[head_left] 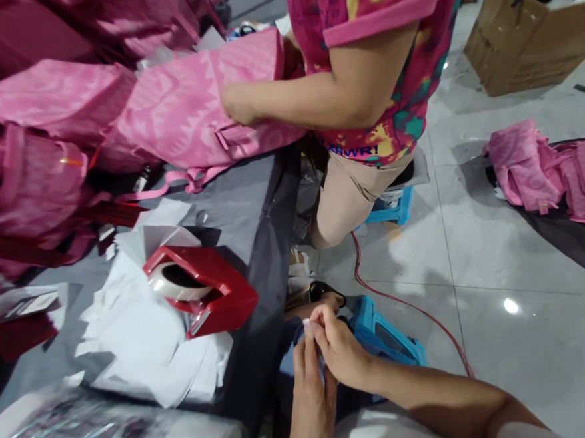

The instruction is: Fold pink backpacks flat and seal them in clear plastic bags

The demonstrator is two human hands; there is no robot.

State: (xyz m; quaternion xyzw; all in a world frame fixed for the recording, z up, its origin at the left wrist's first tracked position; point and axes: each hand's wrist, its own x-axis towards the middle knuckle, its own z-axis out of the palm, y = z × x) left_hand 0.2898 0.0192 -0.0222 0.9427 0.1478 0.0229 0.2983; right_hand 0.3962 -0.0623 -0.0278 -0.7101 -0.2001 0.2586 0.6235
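Grey cloth-covered table (235,196) left in my feed, red tape dispenser (240,296) on white papers (135,333). Small white bit (306,322) at the fingertips of the left hand (312,388), fingers extended, close together. Right hand (342,350): fingers bunched narrow just beside it. Whether either grips it, I cannot tell.

A tiny white bit (307,322) shows at the fingertips of the left hand (312,388), close beside the bent fingers of the right hand (342,349). It is too small and blurry to tell its shape.
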